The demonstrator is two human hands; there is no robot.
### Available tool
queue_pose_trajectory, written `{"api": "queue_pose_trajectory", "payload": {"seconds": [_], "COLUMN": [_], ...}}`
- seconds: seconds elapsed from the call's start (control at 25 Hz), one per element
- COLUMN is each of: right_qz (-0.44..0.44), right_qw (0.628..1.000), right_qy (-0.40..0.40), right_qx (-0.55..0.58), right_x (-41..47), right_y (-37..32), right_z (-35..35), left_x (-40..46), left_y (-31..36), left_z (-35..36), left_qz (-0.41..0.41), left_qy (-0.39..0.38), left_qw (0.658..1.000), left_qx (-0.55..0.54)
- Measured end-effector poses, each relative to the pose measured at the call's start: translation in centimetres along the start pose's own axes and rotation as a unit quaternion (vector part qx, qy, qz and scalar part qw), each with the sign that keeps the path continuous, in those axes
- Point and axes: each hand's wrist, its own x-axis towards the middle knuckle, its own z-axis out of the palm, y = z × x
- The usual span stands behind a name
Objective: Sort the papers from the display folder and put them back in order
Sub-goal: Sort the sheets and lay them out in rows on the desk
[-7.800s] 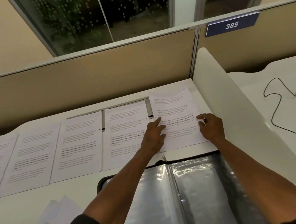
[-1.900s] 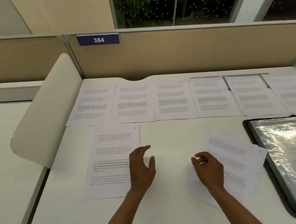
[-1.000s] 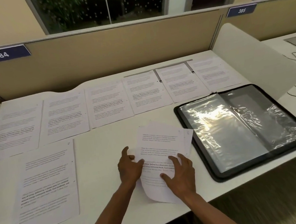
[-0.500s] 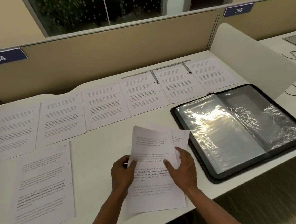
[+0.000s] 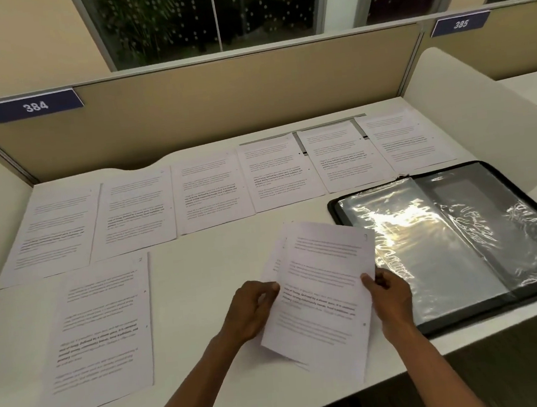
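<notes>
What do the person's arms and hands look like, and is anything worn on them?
Both forearms are bare all the way to the bottom edge of the picture; no sleeve shows. The left hand and the right hand wear no gloves. I see no watch, bracelet or ring on either wrist or on the fingers that show, though small items would be hard to tell in this dim light.

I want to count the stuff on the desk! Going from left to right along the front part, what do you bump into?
Single sheet lying flat → left hand → held papers → right hand → open folder.
</notes>
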Motion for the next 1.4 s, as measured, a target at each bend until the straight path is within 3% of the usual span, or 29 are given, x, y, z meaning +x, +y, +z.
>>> {"api": "queue_pose_trajectory", "payload": {"seconds": [0.16,0.4,0.76,1.32,1.4], "right_qz": [0.006,0.012,-0.036,-0.118,-0.163], "right_qw": [0.999,1.000,0.996,0.973,0.956], "right_qy": [0.042,0.023,-0.010,-0.044,-0.045], "right_qx": [0.027,0.017,-0.078,-0.195,-0.240], "right_x": [0.8,1.1,2.0,7.3,6.9], "right_y": [0.6,0.8,-1.2,-5.1,-4.7], "right_z": [-1.2,-1.1,1.8,7.4,7.7], "left_x": [-0.7,-2.9,-6.0,-6.8,-6.8], "left_y": [-3.7,-7.3,-9.9,-11.2,-11.1], "left_z": [-0.1,-2.1,-5.1,-6.1,-6.0], "left_qz": [0.092,0.042,-0.053,-0.058,-0.061], "left_qy": [0.023,0.084,0.209,0.224,0.229], "left_qw": [0.980,0.953,0.937,0.942,0.944], "left_qx": [0.173,0.288,0.277,0.242,0.231]}}
